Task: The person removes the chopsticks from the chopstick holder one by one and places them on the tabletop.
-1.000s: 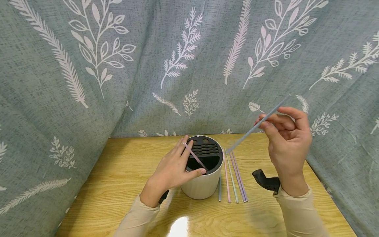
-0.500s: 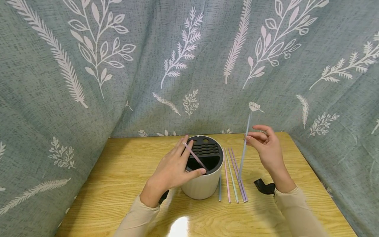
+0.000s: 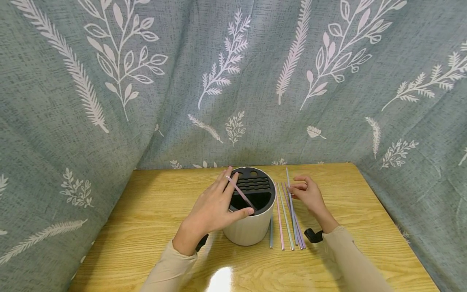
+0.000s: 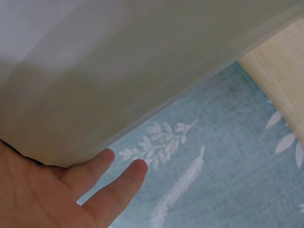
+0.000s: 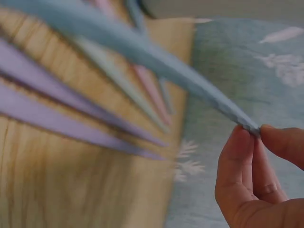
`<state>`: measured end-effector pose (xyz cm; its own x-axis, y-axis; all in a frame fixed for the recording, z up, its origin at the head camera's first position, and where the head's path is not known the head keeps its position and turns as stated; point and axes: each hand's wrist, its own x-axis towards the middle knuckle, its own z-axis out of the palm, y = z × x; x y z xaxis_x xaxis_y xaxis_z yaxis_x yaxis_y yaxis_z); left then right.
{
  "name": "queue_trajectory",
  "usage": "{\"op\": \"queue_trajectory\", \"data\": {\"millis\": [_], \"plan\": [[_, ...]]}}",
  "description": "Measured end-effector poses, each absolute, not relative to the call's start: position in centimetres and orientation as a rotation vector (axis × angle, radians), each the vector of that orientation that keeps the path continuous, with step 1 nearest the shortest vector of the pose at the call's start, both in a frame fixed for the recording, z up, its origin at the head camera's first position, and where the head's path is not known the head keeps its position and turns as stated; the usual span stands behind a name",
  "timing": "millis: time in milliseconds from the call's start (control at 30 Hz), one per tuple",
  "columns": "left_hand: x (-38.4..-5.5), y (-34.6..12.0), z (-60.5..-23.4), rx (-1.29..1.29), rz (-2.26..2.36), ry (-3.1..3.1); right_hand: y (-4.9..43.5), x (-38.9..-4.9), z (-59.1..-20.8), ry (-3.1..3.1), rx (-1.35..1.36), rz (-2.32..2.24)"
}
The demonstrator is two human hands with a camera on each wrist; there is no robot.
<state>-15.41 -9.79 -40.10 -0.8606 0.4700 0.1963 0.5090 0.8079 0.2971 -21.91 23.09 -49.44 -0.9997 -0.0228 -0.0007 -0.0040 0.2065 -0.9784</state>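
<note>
My right hand [image 3: 308,196] pinches a blue chopstick [image 5: 156,57] near its thin end between thumb and fingertips, its thicker end pointing toward me. It slants low over two purple chopsticks [image 3: 300,235]; whether it touches the table cannot be told. My left hand [image 3: 215,202] lies with spread, straight fingers against the rim of a white utensil holder [image 3: 244,229], thumb at the front edge. A pinkish chopstick [image 3: 238,190] leans inside the holder's large front opening, its upper end by the left fingers. In the left wrist view, two fingers extend beside the holder's wall.
Right of the holder lie a pink chopstick [image 3: 280,221], a green chopstick [image 3: 286,217] and another blue chopstick [image 3: 271,235], roughly parallel. The holder's black lid [image 3: 251,184] has round holes and wavy slots. Patterned cloth [image 3: 175,101] borders the wooden table [image 3: 146,227].
My right hand has come down and to the left, swinging the blue chopstick from a raised slant to lie low along the row of chopsticks. The left hand and holder have stayed still.
</note>
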Motion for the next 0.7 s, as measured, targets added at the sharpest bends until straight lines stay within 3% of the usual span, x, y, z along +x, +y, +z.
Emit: {"op": "queue_trajectory", "data": {"millis": [700], "plan": [[-15.3,-9.9,-40.1,-0.790,-0.530,-2.874,22.0,-23.8,-51.8,2.666,0.106,-1.522]]}}
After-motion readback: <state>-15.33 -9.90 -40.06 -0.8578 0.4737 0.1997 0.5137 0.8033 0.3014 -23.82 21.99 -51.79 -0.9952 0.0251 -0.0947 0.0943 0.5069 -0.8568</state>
